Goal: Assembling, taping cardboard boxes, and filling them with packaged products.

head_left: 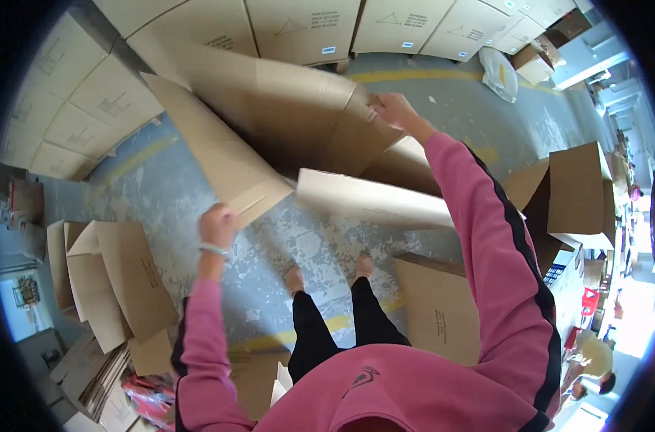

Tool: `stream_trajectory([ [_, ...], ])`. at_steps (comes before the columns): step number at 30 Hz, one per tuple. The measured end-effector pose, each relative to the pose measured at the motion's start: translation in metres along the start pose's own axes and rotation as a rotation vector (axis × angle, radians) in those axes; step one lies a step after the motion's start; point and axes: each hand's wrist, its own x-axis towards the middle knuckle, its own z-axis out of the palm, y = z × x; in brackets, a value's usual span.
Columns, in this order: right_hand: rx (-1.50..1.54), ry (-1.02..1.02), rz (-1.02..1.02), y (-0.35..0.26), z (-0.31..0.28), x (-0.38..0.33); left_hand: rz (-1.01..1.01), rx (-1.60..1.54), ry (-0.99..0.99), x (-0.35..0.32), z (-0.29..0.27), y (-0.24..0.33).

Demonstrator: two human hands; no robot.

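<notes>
A large brown cardboard box [320, 119] hangs tilted in front of me with its flaps spread and its dark inside showing. My right hand [394, 113] is closed on the upper right edge of the box, the arm stretched forward. Down at the left, my left hand [217, 225] is closed at the end of a long flap [234, 173]; its fingertips are partly hidden and slightly blurred. A pale bracelet circles the left wrist. The near flap [371, 198] juts out toward my right forearm.
Stacked printed cartons [306, 29] line the far side and the left. An open carton [115, 277] stands at lower left, another [576, 191] at right. A flat cardboard piece [443, 309] lies by my feet. A plastic bag [499, 75] rests on the worn floor.
</notes>
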Motion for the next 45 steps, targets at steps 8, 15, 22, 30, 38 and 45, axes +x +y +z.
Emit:
stream_trajectory([
  [8,0.187,0.186,0.378,0.062,-0.05,0.033,-0.249,0.31,0.113,0.005,-0.157,-0.149],
  [15,-0.576,0.182,0.164,0.267,-0.149,-0.028,-0.32,0.776,0.108,0.056,-0.242,-0.122],
  [22,-0.09,0.302,0.3,0.362,-0.214,-0.124,-0.052,0.861,0.039,0.06,-0.321,-0.162],
  [30,-0.235,0.208,0.305,0.308,-0.13,-0.152,-0.293,0.807,-0.06,-0.016,-0.281,-0.153],
  [38,-0.438,0.111,0.177,0.214,-0.059,-0.177,-0.477,0.83,-0.232,-0.111,-0.238,-0.154],
  [45,-0.215,0.112,-0.043,0.057,-0.022,-0.096,-0.368,0.64,-0.035,-0.093,-0.219,-0.104],
])
